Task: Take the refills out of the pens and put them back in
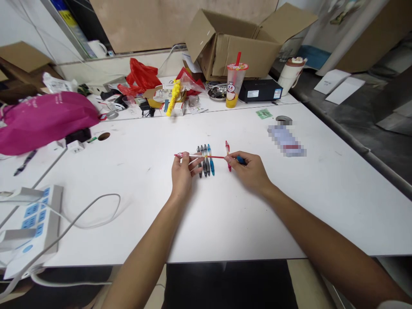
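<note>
My left hand pinches a clear pen barrel with a red end, pointing left. From its right end runs a thin red refill, whose far end is between the thumb and finger of my right hand. A blue piece, perhaps a pen part, shows at my right fingers; its kind is partly hidden. Beneath the refill several black pens and a blue pen lie side by side, partly behind my left fingers. A red pen lies by my right hand.
Behind stand a lidded cup with straw, a black box and an open carton. A tape roll and green packet lie right. At left are a magenta bag, power strip and loose cable.
</note>
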Motion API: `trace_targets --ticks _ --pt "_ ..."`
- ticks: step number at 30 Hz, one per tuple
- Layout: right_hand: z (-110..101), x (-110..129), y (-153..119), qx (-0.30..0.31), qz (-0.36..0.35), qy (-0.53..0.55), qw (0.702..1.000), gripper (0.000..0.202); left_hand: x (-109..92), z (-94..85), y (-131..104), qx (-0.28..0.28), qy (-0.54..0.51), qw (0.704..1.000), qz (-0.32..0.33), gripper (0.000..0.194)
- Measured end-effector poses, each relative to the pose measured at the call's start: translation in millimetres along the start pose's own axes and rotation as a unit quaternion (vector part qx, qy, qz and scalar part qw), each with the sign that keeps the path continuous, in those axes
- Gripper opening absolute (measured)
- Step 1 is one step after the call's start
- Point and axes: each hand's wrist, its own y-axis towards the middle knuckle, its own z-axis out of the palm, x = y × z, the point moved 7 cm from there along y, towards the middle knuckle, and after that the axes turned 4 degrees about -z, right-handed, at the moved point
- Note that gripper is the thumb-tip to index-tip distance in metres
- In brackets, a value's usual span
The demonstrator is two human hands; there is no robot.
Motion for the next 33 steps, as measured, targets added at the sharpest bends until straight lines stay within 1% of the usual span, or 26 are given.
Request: trace_targets --ticks 5,10,17,19,23,24,27,30,33 --pt "-4 0 2 -0.010 -0.002 0.010 1.000 0.034 -9 -12.8 6 -0.030 -0.027 0.999 0.015 0.018" --pt "-5 1 2 -0.012 0.000 0.013 1.000 0.034 -10 -14.3 7 -0.033 -0.033 0.999 0.013 0.017" --pt "-3 2 2 -0.001 -0.002 0.017 1.000 0.037 -4 -8.8 5 -0.019 -0.038 0.999 0.011 0.017" --pt "0 2 0 0.007 -0.001 0.011 1.000 0.039 1 -2.7 3 0.000 -0.034 0.999 0.002 0.018" --pt "8 1 -3 0.035 0.003 -0.005 0.999 0.040 14 15.1 -3 0.070 -0.012 0.997 -0.039 0.023" --pt "9 1 -3 0.044 0.003 -0.007 0.999 0.040 16 17.0 -4 0.075 -0.011 0.996 -0.044 0.023" --pt "11 3 -3 0.065 0.000 -0.004 0.998 0.043 15 17.1 -4 0.070 -0.019 0.996 -0.046 0.020" --pt "8 3 -2 0.065 -0.002 0.026 0.998 0.050 10 13.1 -3 0.057 -0.030 0.997 -0.038 0.018" --pt "5 2 0 0.060 -0.012 0.017 0.998 0.046 7 10.4 -1 0.052 -0.031 0.998 -0.031 0.018"
